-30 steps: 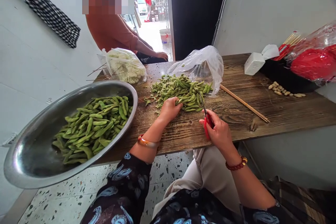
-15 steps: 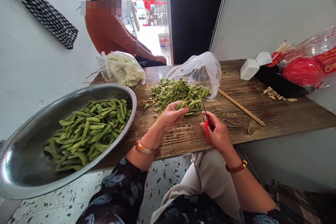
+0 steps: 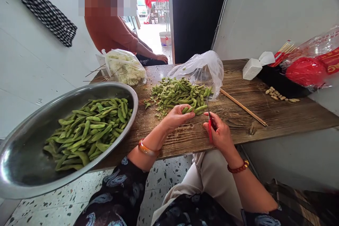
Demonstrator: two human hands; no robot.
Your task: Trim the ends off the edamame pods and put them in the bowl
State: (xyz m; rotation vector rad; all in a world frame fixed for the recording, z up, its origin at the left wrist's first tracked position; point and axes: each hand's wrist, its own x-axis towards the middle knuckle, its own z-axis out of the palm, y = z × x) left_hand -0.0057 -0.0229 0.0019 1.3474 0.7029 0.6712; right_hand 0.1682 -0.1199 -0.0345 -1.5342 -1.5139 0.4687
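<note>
Between its thumb and fingers my left hand [image 3: 178, 116] pinches a few green soybean pods [image 3: 200, 109], their tips pointing right. My right hand [image 3: 219, 130] is closed round the red handles of a pair of scissors [image 3: 210, 125], blades upward, close to the pod tips. Whether the blades touch a pod I cannot tell. Behind my hands a pile of soybean pods [image 3: 180, 93] with small trimmed bits lies on the wooden table [image 3: 230, 113]. At the left stands a big steel basin [image 3: 29, 155] with many pods in it.
A clear plastic bag [image 3: 209, 67] lies behind the pile, and a bag of pale vegetable [image 3: 127, 67] is at the back left. Wooden skewers [image 3: 243, 107], peanuts [image 3: 278, 93], a white box [image 3: 252, 69] and red packages [image 3: 305, 72] are on the right. A person [image 3: 113, 35] sits beyond the table.
My left hand has moved slightly right with its pods, toward the scissors. My right hand stays nearly in place, and the view has shifted slightly.
</note>
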